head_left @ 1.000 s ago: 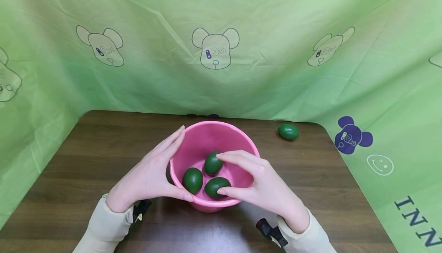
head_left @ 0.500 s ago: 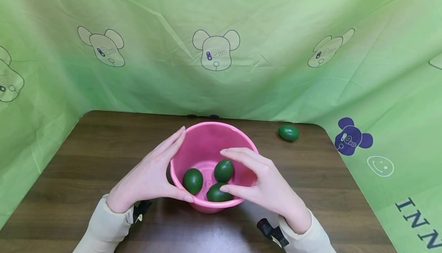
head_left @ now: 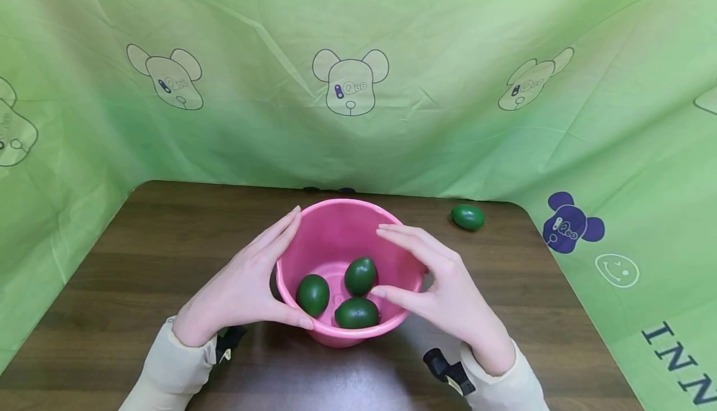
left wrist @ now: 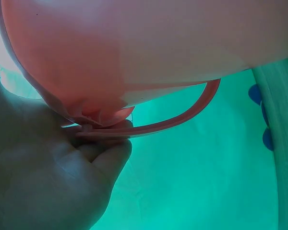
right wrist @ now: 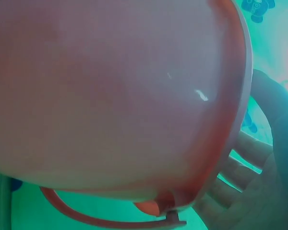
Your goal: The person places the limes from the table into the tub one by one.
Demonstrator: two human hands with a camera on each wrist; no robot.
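Observation:
A pink bucket (head_left: 336, 227) stands on the table with several parts of both hands about its rim. My left hand (head_left: 246, 283) grips its left side, thumb along the near rim and fingers by the far left rim; the left wrist view shows those fingers beside the handle (left wrist: 182, 116). Inside the bucket lie three dark green limes: a left lime (head_left: 312, 294), an upper lime (head_left: 360, 276) and a near lime (head_left: 356, 312). My right hand (head_left: 442, 280) reaches over the right rim, thumb and fingers apart, nothing between them. Its thumb tip overlaps the upper lime's edge.
Another green lime (head_left: 467, 217) lies on the brown wooden table (head_left: 538, 311) near its back right corner. A green printed cloth (head_left: 437, 143) hangs behind and along both sides. In the right wrist view the bucket's handle (right wrist: 110, 223) hangs down at its side.
My right hand has drawn back to the right from the limes, its fingers spreading wider. The upper and near limes have shifted a little right and toward me. My left hand stays in place.

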